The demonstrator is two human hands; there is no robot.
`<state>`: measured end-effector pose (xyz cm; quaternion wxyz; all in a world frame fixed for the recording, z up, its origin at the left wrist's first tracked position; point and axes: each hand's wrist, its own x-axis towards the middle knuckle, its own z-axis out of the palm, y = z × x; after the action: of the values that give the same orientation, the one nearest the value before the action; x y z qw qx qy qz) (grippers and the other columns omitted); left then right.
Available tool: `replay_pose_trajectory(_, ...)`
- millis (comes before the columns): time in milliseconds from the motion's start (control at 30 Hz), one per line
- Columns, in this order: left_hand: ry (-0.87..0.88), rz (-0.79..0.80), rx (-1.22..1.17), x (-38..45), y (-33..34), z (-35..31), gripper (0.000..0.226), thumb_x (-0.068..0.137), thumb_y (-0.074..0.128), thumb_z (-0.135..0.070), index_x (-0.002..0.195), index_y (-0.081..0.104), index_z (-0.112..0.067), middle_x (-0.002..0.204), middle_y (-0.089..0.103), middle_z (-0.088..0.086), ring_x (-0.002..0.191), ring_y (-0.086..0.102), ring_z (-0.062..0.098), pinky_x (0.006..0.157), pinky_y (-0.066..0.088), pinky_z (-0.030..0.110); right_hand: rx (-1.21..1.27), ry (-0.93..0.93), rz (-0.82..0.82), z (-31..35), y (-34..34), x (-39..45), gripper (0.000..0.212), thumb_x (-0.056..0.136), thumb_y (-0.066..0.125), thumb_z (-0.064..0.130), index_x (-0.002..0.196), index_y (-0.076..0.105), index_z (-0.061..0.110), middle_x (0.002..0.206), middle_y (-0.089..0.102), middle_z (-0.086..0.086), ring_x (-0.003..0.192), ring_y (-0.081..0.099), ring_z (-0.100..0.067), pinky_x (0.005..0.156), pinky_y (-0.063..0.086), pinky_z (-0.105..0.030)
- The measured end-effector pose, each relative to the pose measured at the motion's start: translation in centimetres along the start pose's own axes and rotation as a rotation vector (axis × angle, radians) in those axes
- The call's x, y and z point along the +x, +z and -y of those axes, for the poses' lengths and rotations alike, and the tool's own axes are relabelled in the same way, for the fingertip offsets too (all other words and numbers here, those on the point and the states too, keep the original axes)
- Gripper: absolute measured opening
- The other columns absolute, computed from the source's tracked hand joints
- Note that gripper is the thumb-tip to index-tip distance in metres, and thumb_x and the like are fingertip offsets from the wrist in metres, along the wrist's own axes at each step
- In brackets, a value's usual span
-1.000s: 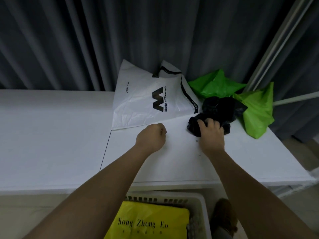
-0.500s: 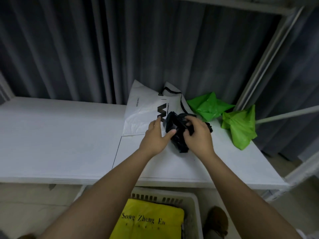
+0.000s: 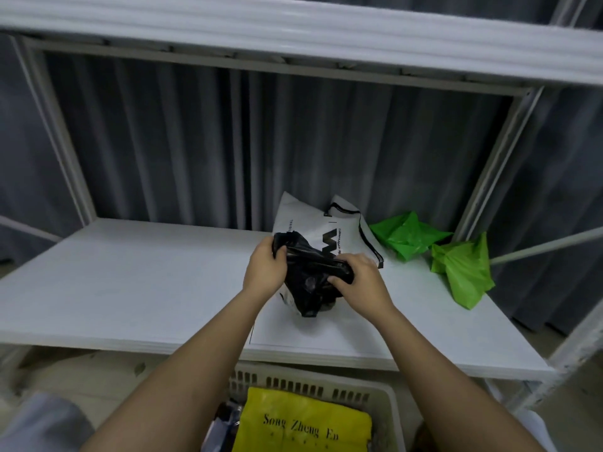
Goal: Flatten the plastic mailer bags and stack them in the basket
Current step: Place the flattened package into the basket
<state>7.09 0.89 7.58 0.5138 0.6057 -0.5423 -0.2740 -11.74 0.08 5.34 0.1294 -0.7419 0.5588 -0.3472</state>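
Your two forearms are bare from elbow to wrist, with no sleeves, watch or rings showing. Your bare left hand [image 3: 266, 269] and bare right hand [image 3: 360, 282] wear no gloves. Pale grey-blue fabric clothing [image 3: 42, 422] shows at the lower left.

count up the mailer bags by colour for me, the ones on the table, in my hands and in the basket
Black: 1, the black bag held by the left hand and right hand
White: 1, the white bag on the table
Green: 2, green bag and second green bag
Yellow: 1, the yellow bag in the basket
Total: 5
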Motion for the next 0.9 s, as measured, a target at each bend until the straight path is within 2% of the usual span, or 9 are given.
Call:
replay_pose_trajectory(133, 0.02, -0.008, -0.064, -0.3, -1.5, -0.6, 0.02, 0.099, 0.046, -0.018, 0.116, 0.056, -0.014, 0.106, 0.059, -0.002, 0.101, 0.056, 0.017, 0.088, 0.043, 0.027, -0.095, 0.045, -0.042, 0.3, 0.1, -0.2, 0.022, 0.085, 0.064, 0.012, 0.106, 0.066, 0.015, 0.099, 0.062, -0.003, 0.098, 0.052, -0.022, 0.07, 0.04, -0.029)
replay_pose_trajectory(233, 0.059, -0.018, -0.09, -0.3, -3.3, -1.0, 0.015, 0.099, 0.048, -0.019, 0.11, 0.057, -0.013, 0.103, 0.061, 0.0, 0.098, 0.058, 0.016, 0.083, 0.044, 0.025, -0.107, 0.128, -0.048, 0.7, 0.3, -0.3, 0.024, 0.079, 0.052, -0.002, 0.09, 0.067, 0.014, 0.085, 0.065, -0.005, 0.082, 0.059, -0.025, 0.057, 0.04, -0.029)
replay_pose_trajectory(333, 0.092, -0.019, -0.089, -0.2, -4.9, -1.2, 0.01, 0.098, 0.05, -0.019, 0.105, 0.056, -0.015, 0.097, 0.062, -0.004, 0.09, 0.058, 0.01, 0.079, 0.043, 0.022, -0.082, 0.201, -0.065, 0.9, 0.5, -0.5, 0.02, 0.081, 0.052, 0.0, 0.086, 0.066, 0.013, 0.082, 0.067, -0.005, 0.074, 0.059, -0.023, 0.058, 0.047, -0.032)
replay_pose_trajectory(433, 0.122, -0.044, -0.112, -0.3, -6.0, -1.1, 0.004, 0.097, 0.052, -0.018, 0.098, 0.056, -0.017, 0.09, 0.063, -0.009, 0.085, 0.059, 0.005, 0.071, 0.044, 0.016, -0.197, 0.165, -0.061, 1.1, 0.9, -0.6, 0.015, 0.086, 0.053, 0.008, 0.091, 0.067, 0.012, 0.089, 0.063, -0.007, 0.078, 0.057, -0.024, 0.056, 0.041, -0.03)
replay_pose_trajectory(567, 0.139, -0.102, -0.148, -0.3, -6.5, -1.1, 0.008, 0.097, 0.049, -0.013, 0.097, 0.056, -0.016, 0.086, 0.063, -0.008, 0.083, 0.06, 0.006, 0.069, 0.045, 0.016, -0.109, 0.158, 0.057, 2.0, 1.6, -0.6, 0.013, 0.087, 0.057, 0.017, 0.095, 0.066, 0.014, 0.098, 0.059, -0.007, 0.083, 0.057, -0.022, 0.064, 0.045, -0.03)
replay_pose_trajectory(633, 0.132, -0.11, -0.139, -0.1, -6.7, -1.1, 0.012, 0.098, 0.046, -0.009, 0.099, 0.056, -0.015, 0.087, 0.063, -0.005, 0.084, 0.059, 0.009, 0.072, 0.047, 0.02, 0.019, 0.152, 0.201, 2.6, 1.7, -0.6, 0.022, 0.084, 0.06, 0.019, 0.106, 0.065, 0.018, 0.105, 0.057, -0.005, 0.09, 0.058, -0.02, 0.073, 0.048, -0.03)
replay_pose_trajectory(700, 0.134, -0.108, -0.116, 0.0, -6.9, -1.1, 0.021, 0.097, 0.042, -0.003, 0.101, 0.057, -0.016, 0.093, 0.063, -0.002, 0.088, 0.059, 0.013, 0.077, 0.048, 0.024, 0.111, 0.144, 0.316, 3.4, 1.6, -0.8, 0.034, 0.085, 0.058, 0.016, 0.118, 0.06, 0.021, 0.112, 0.054, -0.001, 0.104, 0.054, -0.018, 0.083, 0.043, -0.027)
replay_pose_trajectory(833, 0.134, -0.072, -0.075, 0.4, -7.1, -1.0, 0.032, 0.093, 0.038, 0.005, 0.095, 0.062, -0.017, 0.09, 0.064, -0.005, 0.088, 0.059, 0.014, 0.074, 0.049, 0.022, 0.194, 0.109, 0.19, 4.5, 1.9, -0.2, 0.041, 0.087, 0.05, 0.004, 0.124, 0.056, 0.021, 0.12, 0.051, 0.001, 0.112, 0.049, -0.016, 0.088, 0.039, -0.024)
replay_pose_trajectory(900, 0.158, -0.022, -0.1, 0.5, -7.1, -1.1, 0.037, 0.091, 0.04, 0.008, 0.087, 0.066, -0.017, 0.089, 0.066, -0.007, 0.088, 0.062, 0.013, 0.073, 0.052, 0.027, 0.154, 0.057, 0.121, 4.6, 1.9, 0.5, 0.048, 0.088, 0.052, 0.005, 0.133, 0.049, 0.023, 0.131, 0.046, -0.001, 0.12, 0.046, -0.019, 0.094, 0.04, -0.028)
